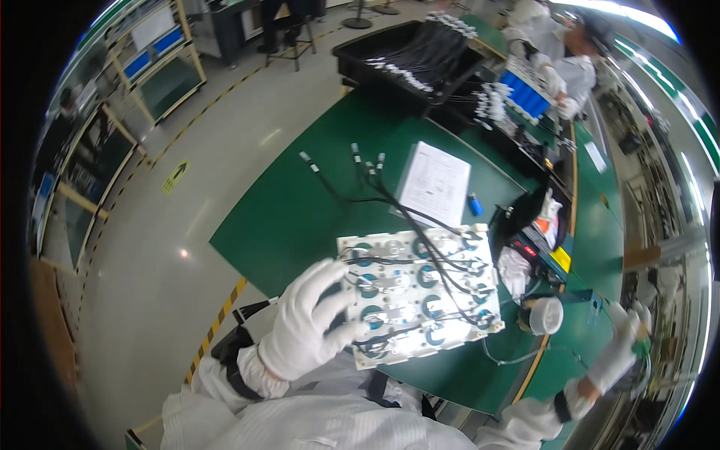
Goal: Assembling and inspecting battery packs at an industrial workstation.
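A white rectangular battery module point(401, 281) lies on the green table in front of me. Round green pads, shiny metal tabs and black cables point(424, 236) show on its upper face. My left hand point(311, 319), in a white glove, rests at the module's left edge with its fingers spread. Far to the right, my gloved right hand point(619, 349) is closed about something small. Blur and distance hide what that is. A thin grey cord point(517, 361) runs along the table toward it.
A printed sheet point(436, 184) and a blue cylinder point(475, 205) lie beyond the module. To the right stand a bench power unit point(536, 255) and a round pot point(545, 316). A black bin point(386, 64) holds many cables. A co-worker point(574, 67) handles a blue module point(525, 94).
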`<state>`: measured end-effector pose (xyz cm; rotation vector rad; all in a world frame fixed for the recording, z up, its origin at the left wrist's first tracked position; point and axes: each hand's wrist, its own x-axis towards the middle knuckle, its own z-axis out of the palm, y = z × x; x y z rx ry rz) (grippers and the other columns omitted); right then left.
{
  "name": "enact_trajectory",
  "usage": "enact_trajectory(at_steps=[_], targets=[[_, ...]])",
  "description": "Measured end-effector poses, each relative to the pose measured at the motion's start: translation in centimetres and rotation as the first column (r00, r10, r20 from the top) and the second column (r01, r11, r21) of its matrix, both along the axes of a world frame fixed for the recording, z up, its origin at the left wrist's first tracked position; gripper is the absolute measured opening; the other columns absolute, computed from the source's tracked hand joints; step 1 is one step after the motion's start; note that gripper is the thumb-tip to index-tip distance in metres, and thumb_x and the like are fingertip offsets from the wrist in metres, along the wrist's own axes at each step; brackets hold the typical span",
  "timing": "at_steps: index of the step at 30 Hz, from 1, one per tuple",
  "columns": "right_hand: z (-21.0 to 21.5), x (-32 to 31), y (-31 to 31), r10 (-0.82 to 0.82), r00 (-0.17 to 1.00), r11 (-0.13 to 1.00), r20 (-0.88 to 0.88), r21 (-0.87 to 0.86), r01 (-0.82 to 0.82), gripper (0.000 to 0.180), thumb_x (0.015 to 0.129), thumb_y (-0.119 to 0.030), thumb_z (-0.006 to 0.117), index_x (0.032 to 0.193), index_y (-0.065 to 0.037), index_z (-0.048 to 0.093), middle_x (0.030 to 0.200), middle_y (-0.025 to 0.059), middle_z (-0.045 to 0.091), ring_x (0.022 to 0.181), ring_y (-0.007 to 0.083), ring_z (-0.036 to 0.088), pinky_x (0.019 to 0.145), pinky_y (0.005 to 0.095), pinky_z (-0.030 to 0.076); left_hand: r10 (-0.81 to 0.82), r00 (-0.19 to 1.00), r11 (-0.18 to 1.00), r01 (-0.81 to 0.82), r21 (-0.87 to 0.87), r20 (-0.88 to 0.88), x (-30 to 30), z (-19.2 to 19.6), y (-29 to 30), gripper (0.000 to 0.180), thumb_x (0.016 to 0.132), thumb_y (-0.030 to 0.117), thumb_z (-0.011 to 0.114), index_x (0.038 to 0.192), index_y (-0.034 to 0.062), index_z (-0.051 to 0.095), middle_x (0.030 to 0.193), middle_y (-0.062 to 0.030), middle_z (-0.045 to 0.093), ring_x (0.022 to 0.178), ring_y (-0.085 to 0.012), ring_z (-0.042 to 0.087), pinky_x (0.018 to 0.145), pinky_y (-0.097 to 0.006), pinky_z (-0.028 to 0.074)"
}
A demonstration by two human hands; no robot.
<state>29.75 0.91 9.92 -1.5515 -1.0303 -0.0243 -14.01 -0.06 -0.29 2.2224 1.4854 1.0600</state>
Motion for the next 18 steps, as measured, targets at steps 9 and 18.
enact_trajectory(at_steps=[9,18], targets=[[-4.9,-16.6,2.8,0.734,0.631,0.585,0.251,0.238,-0.775,0.04,0.073,-0.022,0.078,0.1,-0.012,0.05,0.093,0.0029,0.054,0.092,0.0231,0.054,0.081,0.0382,0.045,0.188,0.979,0.982,-0.185,0.042,-0.074,0.5,-1.7,5.7,0.027,0.07,0.024,0.076,0.078,0.0025,0.062,0.12,-0.016,0.054,0.113,-0.0335,0.053,0.091,-0.042,0.046],[-8.8,-24.7,4.0,0.908,0.352,0.339,0.226,0.094,-0.936,0.042,0.063,0.005,0.08,0.095,-0.011,0.058,0.091,0.0056,0.061,0.089,0.0241,0.062,0.079,0.0361,0.051,0.117,0.961,0.99,-0.133,0.048,0.251,1.6,-3.2,4.4,0.026,0.066,0.007,0.076,0.084,0.0018,0.057,0.125,-0.021,0.052,0.117,-0.0393,0.051,0.095,-0.044,0.046]])
